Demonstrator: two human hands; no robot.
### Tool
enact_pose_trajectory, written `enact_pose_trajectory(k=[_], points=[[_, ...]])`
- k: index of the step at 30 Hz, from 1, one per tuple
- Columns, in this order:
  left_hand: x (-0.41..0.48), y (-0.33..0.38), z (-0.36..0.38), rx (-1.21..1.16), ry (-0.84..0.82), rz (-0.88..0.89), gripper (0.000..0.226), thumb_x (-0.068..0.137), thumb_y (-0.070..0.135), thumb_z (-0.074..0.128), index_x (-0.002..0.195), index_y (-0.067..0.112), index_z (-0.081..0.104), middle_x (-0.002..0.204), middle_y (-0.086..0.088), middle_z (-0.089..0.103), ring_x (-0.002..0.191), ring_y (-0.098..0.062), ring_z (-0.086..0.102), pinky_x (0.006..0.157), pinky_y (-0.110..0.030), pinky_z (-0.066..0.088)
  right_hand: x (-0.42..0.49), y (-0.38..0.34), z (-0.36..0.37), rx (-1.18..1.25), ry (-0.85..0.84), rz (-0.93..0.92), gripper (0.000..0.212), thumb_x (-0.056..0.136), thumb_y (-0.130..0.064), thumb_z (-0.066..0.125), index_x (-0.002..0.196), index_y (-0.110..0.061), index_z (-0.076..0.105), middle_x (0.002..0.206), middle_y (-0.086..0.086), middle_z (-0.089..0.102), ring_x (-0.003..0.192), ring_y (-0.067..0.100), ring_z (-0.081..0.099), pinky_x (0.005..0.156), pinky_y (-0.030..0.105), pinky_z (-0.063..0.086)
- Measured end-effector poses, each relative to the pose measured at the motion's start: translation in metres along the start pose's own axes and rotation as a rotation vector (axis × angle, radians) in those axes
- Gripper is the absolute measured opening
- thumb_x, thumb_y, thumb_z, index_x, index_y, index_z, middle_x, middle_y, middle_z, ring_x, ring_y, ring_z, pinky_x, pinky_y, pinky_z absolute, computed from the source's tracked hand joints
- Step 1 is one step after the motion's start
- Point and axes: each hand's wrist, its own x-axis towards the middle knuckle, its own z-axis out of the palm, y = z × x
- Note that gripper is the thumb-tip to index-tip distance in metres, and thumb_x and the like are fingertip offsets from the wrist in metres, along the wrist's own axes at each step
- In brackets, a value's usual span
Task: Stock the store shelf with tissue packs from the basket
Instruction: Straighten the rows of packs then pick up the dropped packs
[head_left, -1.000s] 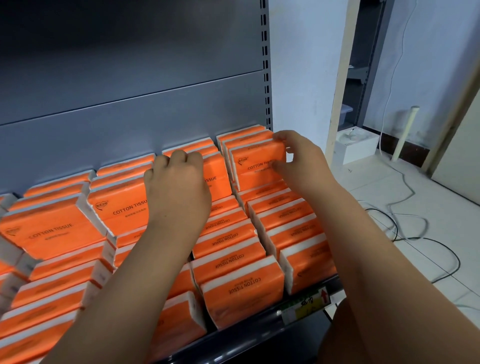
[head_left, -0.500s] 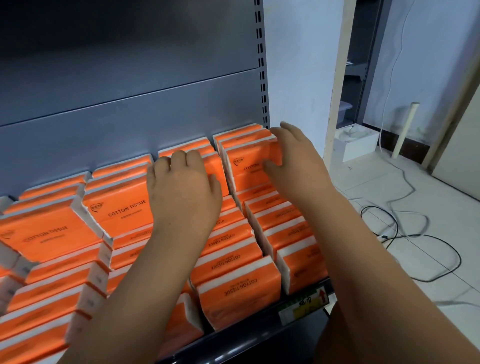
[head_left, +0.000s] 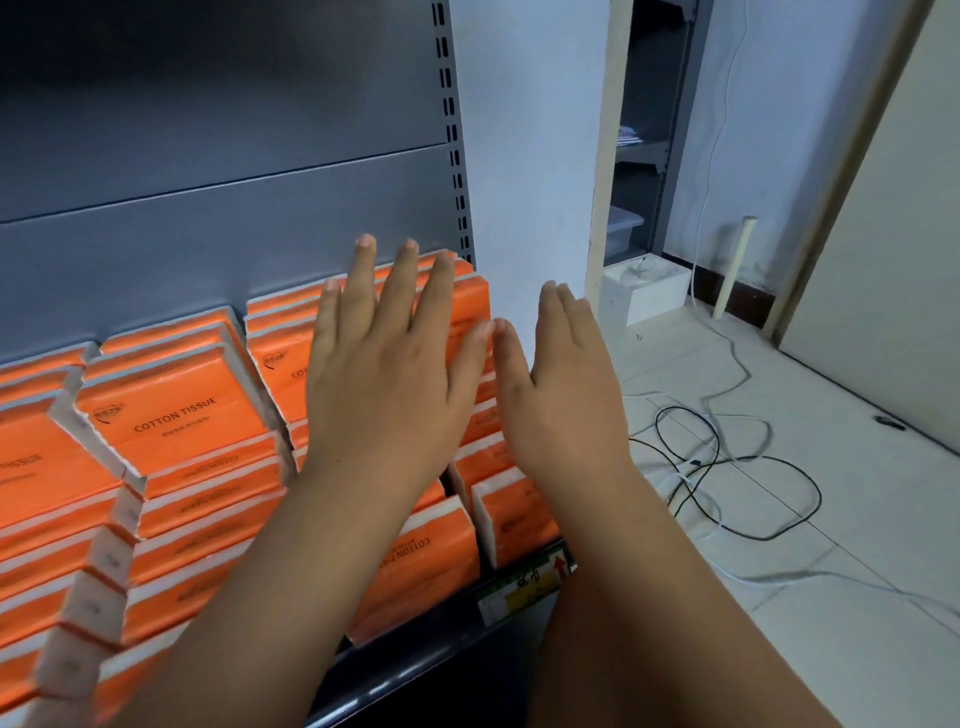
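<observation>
Both hands were flat and empty, fingers spread, holding nothing. The left hand (head_left: 384, 374) hovered over the rear packs at about twelve o'clock from the wrist, and whether the palm actually touched them could not be told; the right hand (head_left: 566, 384) hung at its three o'clock, thumb tips nearly meeting, just past the shelf's right end. The step looked like squaring off the last rows, and it would go best with light, even palm pressure toward the grey back panel (head_left: 223, 228), since the soft wrappers would likely dent under fingertip pokes. The tissue packs (head_left: 171, 415) were orange with white edges, printed COTTON TISSUE, standing in tight leaning rows that filled the shelf (head_left: 415, 670) from ten o'clock round to four; the near rows faced the other way. A price tag (head_left: 524, 587) sat on the front rail at five o'clock. The basket was out of view, so the remaining stock could not be judged.
</observation>
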Motion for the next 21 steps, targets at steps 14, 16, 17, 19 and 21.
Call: enact_pose_trajectory(k=[14,16,17,19,21], points=[[-0.078,0.218,-0.017,-0.248,-0.207,0.319,0.077,0.102,0.067,0.010,0.162,0.021,0.026,0.170,-0.006,0.023,0.159,-0.031,0.008,0.127,-0.053,0.013,-0.129,0.135,-0.190,-0.456,0.286,0.313,0.080,0.101,-0.063,0.016,0.165,-0.015,0.012,0.173,0.000,0.008,0.160,0.018,-0.003,0.129,0.045,0.007],[-0.100,0.265,-0.015,-0.310,-0.256,0.411,0.075,0.102,0.066,0.012,0.163,0.023,0.025,0.170,-0.006,0.024,0.159,-0.030,0.009,0.127,-0.052,0.013,-0.162,0.162,-0.223,-0.535,0.263,0.400,0.080,0.101,-0.063,0.013,0.165,-0.016,0.008,0.173,0.000,0.004,0.159,0.018,-0.007,0.129,0.043,0.005],[-0.112,0.289,-0.013,-0.344,-0.280,0.456,0.074,0.102,0.065,0.014,0.163,0.024,0.025,0.169,-0.005,0.025,0.159,-0.029,0.010,0.126,-0.052,0.013,-0.180,0.176,-0.238,-0.568,0.254,0.450,0.080,0.101,-0.063,0.011,0.165,-0.016,0.007,0.173,0.000,0.002,0.159,0.018,-0.008,0.129,0.043,0.004],[-0.138,0.334,-0.008,-0.408,-0.334,0.532,0.073,0.101,0.062,0.018,0.162,0.023,0.029,0.168,-0.006,0.029,0.158,-0.029,0.013,0.126,-0.051,0.014,-0.219,0.203,-0.263,-0.611,0.249,0.571,0.079,0.103,-0.063,0.012,0.165,-0.016,0.006,0.173,-0.001,0.001,0.159,0.019,-0.009,0.129,0.043,0.003],[-0.162,0.373,0.003,-0.440,-0.393,0.604,0.072,0.100,0.060,0.020,0.160,0.022,0.034,0.166,-0.008,0.034,0.157,-0.030,0.018,0.125,-0.051,0.017,-0.258,0.230,-0.280,-0.635,0.245,0.690,0.077,0.105,-0.062,0.017,0.165,-0.016,0.006,0.173,-0.001,0.001,0.159,0.019,-0.008,0.129,0.043,0.003]])
